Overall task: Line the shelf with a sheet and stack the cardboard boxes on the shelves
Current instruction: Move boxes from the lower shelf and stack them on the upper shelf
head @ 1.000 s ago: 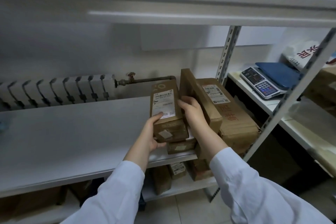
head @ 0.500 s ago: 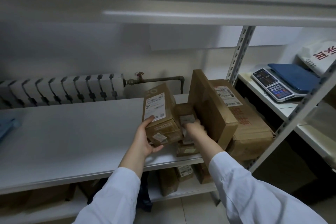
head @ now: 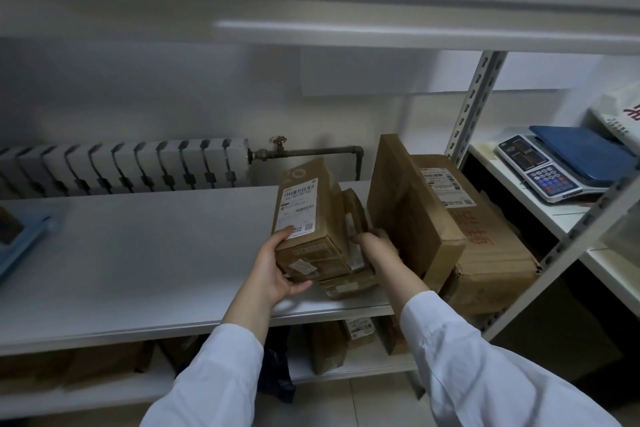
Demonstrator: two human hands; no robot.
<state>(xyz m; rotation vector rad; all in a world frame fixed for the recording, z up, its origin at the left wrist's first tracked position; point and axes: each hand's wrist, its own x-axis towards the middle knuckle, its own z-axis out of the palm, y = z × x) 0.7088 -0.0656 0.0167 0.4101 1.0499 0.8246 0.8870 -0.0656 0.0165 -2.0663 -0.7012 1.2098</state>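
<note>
White metal shelving fills the frame, with a radiator on the wall behind and a scale at the right edge. The lining looks done: the middle shelf shows a smooth pale sheet. Stacking is under way at centre right, beside a flat box on edge and a large box; most of the shelf is unfilled. The left hand grips the tilted labelled box by its near corner. The right hand reaches a smaller box beside it, its grip unclear.

On the white shelf the boxes are brown with white labels barred in black, a blue tray lies at its left end, and right of it stands a grey scale with a dark blue top.
</note>
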